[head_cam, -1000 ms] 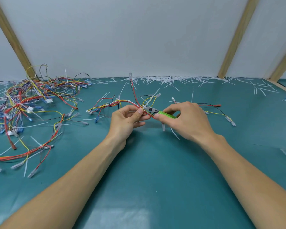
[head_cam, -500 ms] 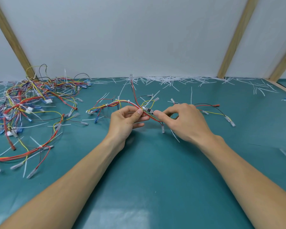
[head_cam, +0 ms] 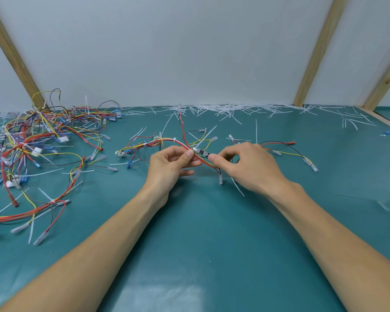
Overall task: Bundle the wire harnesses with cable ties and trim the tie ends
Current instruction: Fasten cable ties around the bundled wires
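Note:
A wire harness (head_cam: 167, 141) of red, yellow, white and black wires lies across the middle of the teal mat. My left hand (head_cam: 170, 164) pinches its bundle between thumb and fingers. My right hand (head_cam: 245, 165) grips a small cutter (head_cam: 202, 152), whose metal jaws poke out at the bundle beside my left thumb. The cutter's handles are hidden inside my fist. A white cable tie (head_cam: 175, 139) wraps the bundle further left. A loose tie tail (head_cam: 238, 186) lies under my right hand.
A large tangle of wire harnesses (head_cam: 32, 140) covers the mat's left side. Cut white tie ends (head_cam: 234, 110) litter the back edge along the white wall. Wooden struts (head_cam: 315, 50) lean at left and right. A wooden rim (head_cam: 387, 122) borders the mat at the far right.
My right hand has closed round the cutter, so its green handle no longer shows. The jaws have moved left up to the bundle at my left thumb. My left hand has kept its hold.

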